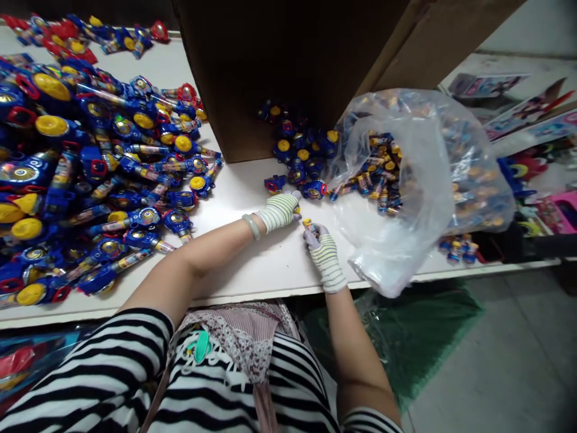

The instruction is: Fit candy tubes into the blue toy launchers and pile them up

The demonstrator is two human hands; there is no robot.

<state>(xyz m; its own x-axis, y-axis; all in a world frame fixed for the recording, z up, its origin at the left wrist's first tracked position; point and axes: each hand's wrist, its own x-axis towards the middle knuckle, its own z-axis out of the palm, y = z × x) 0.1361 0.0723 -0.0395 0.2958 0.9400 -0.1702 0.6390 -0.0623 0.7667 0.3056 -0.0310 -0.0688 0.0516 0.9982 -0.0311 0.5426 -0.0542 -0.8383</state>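
My left hand (280, 211), in a striped glove, is closed just in front of a pile of blue toy pieces (301, 150). A small yellow bit shows at its fingertips; the rest of what it holds is hidden. To its right, my right hand (323, 248), gloved alike, pinches a small tube with a yellow cap (309, 225). The two hands are close but apart. Beyond my right hand, an open clear plastic bag (406, 240) lies on its side, with many small yellow-capped tubes (383, 174) at its mouth.
A big heap of blue and yellow toys with tubes (103, 162) covers the left of the white table (243, 264). Behind the blue pieces stands an open cardboard box (216, 108). Several small tubes (458, 249) lie near the right front edge, beside printed packages (514, 120).
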